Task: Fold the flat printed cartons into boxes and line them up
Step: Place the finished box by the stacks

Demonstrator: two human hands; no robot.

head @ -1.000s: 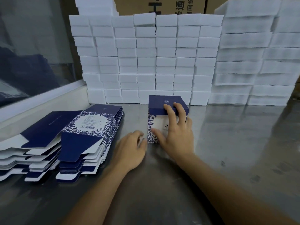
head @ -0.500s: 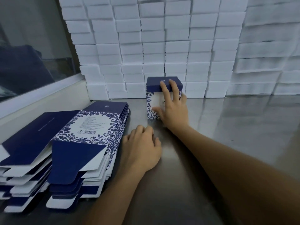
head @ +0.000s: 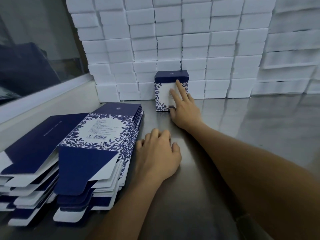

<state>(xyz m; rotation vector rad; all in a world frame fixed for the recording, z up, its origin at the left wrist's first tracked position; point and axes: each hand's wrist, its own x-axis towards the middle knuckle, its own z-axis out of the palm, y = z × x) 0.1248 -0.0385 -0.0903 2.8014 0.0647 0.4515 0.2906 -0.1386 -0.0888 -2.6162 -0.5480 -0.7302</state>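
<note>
A folded blue-and-white floral box (head: pixel 164 90) stands upright on the steel table, its back against the wall of white foam blocks. My right hand (head: pixel 183 108) touches its front face with straight fingers, thumb low by the box's bottom edge. My left hand (head: pixel 157 155) rests palm down on the table, fingers loosely bent, holding nothing, right beside the stack of flat printed cartons (head: pixel 97 144). A second stack of flat cartons (head: pixel 29 153) lies further left.
Stacked white foam blocks (head: pixel 190 40) fill the back from left to right. A glass pane with a white ledge (head: pixel 43 99) runs along the left. The steel table (head: pixel 259 135) stretches bare to the right of my arm.
My right hand pushed the box away from me until it met the foam wall, and slid from its top down to its front face. My left hand stayed on the table.
</note>
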